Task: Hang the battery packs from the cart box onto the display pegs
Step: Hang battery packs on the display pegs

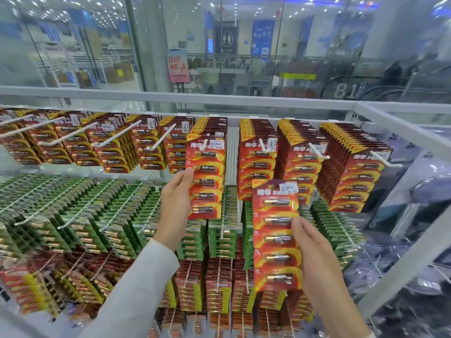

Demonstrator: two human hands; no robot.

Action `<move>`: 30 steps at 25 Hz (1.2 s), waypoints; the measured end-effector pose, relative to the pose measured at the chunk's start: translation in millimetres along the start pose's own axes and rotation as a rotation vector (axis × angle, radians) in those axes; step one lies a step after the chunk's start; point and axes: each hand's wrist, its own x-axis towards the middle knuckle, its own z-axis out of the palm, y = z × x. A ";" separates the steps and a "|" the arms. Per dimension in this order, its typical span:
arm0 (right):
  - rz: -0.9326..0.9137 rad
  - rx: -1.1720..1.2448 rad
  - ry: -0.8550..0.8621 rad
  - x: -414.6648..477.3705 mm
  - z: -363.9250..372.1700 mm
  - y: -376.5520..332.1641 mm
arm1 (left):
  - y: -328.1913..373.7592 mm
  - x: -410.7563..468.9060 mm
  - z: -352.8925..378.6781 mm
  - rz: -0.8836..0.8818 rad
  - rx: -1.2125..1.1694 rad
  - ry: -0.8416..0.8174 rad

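— Along the top row of the display rack (400, 132), what hangs there?

— Red battery packs in thick stacks on white pegs, edge to edge across the rack. Below them runs a row of green packs (80, 215), and lower still more red-and-yellow packs (217, 289) near the bottom edge.

— And behind the rack?

— A glass wall (244, 57), with a blurred shop floor past it.

— Where are the hands?

— The left hand (177, 203), in a pale sleeve (144, 284), grips the left edge of a hanging red pack (207, 176), thumb on the front. That pack's top is at the tip of a white peg (203, 146) near the middle of the top row; whether the hole is fully on the peg I cannot tell.

— The right?

— The right hand (317, 259) pinches a second red pack (275, 235) by its right edge, holding it upright in front of the green row, below and right of the first pack and apart from it. It carries five batteries and a white price sticker (288, 188) at the top.
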 end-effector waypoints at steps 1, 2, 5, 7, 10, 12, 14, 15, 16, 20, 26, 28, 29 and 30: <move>-0.044 -0.015 -0.030 1.4 4.5 -8.4 | -1.4 10.5 3.1 -0.001 0.009 0.005; -0.083 -0.038 -0.050 2.9 9.7 -17.0 | -2.6 20.1 5.7 -0.001 0.016 0.012; -0.169 -0.091 -0.048 9.5 23.8 -34.8 | -6.7 38.2 11.9 0.000 -0.007 0.014; -0.186 -0.120 -0.021 14.3 30.7 -41.4 | -11.2 42.2 13.3 0.008 -0.009 0.014; -0.190 -0.126 0.007 23.7 33.9 -41.9 | -17.2 44.4 11.2 0.015 -0.011 0.013; -0.191 -0.131 0.017 29.4 35.1 -38.4 | -18.0 45.0 8.7 0.026 -0.010 0.013; -0.192 -0.139 0.025 34.4 37.0 -35.0 | -18.4 45.0 6.9 0.031 -0.008 0.006; -0.196 -0.150 0.035 36.7 39.4 -34.5 | -18.7 44.9 6.0 0.034 -0.007 -0.002; -0.200 -0.160 0.049 39.5 42.3 -34.1 | -19.0 44.5 5.2 0.038 -0.005 -0.007; -0.243 -0.205 0.109 62.9 54.8 -32.5 | -23.5 45.4 1.4 0.067 0.011 0.026; -0.333 -0.269 0.182 97.2 59.6 -21.3 | -38.0 54.1 -15.7 0.114 0.090 0.063; -0.327 -0.257 0.193 101.2 56.5 -15.1 | -42.2 50.4 -21.5 0.143 0.105 0.080; -0.329 -0.260 0.206 101.7 54.2 -10.5 | -44.4 46.6 -24.8 0.153 0.113 0.086; -0.330 -0.268 0.227 102.0 51.0 -4.5 | -46.5 41.3 -28.5 0.158 0.117 0.092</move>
